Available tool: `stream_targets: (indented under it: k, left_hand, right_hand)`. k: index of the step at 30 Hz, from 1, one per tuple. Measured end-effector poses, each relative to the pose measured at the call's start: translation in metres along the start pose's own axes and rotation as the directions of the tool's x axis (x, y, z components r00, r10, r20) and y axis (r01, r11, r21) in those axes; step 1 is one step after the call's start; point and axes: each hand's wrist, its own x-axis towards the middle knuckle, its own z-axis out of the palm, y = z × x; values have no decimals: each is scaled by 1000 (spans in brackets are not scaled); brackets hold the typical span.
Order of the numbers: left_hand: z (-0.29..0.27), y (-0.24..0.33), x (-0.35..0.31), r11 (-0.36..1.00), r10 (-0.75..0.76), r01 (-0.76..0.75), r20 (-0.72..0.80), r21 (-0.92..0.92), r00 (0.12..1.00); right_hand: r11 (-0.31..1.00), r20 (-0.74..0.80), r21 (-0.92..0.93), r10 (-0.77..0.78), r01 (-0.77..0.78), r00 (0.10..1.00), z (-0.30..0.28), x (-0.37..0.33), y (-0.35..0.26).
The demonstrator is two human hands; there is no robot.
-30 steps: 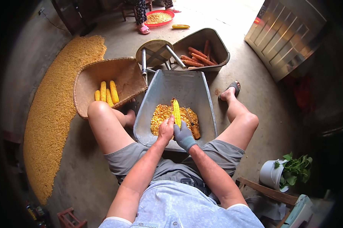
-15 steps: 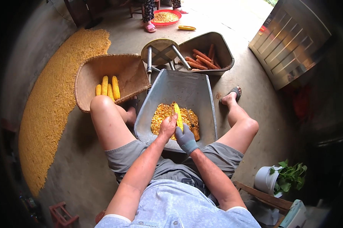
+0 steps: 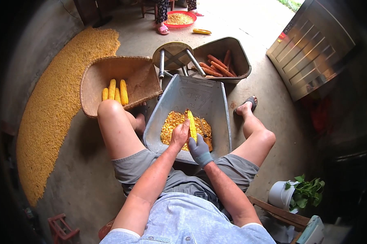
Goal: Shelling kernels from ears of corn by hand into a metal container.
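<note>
Between my knees stands a grey metal scoop-shaped bin (image 3: 210, 95) with loose yellow corn kernels (image 3: 170, 127) in its near end. Over the kernels my bare left hand (image 3: 180, 133) grips an ear of corn (image 3: 192, 124) from its left side. My right hand (image 3: 199, 150), in a grey glove, is closed around the ear's lower end. The ear points away from me, and its left side looks partly stripped. Just right of the ear, a tool with a wooden handle (image 3: 208, 143) and a thin metal shaft lies on the kernels.
A woven basket (image 3: 140, 79) at left holds several yellow ears. Ahead are an overturned stool (image 3: 171, 55) and a dark tub (image 3: 242, 67) with bare reddish cobs. Kernels (image 3: 49, 110) cover the left floor. Farther off, a person's legs (image 3: 162, 12) are beside a red tray (image 3: 191, 23) of kernels.
The view has shifted slightly. Both hands stay on the ear in nearly the same place over the bin, with only slight finger movement.
</note>
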Motion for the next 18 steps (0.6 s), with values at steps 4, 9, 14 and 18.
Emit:
stream_targets:
  k: [4,9,14,18]
  left_hand:
    - [-2,-10,2,991,40,-27,-100,127,994]
    - [0,-13,1,967,129,-84,-176,242,976]
    - [0,-10,-2,991,11,-16,-34,-133,999]
    - [-2,-4,-2,993,-41,41,1,109,999]
  right_hand:
    - [1000,-7,14,0,0,1000,4,-3,-5]
    - [999,-16,50,-1,2,1000,4,-2,0]
    - [997,1,76,29,-29,1000,1,-1,-3]
    - [995,31,96,-2,-1,1000,-2,-1,-2]
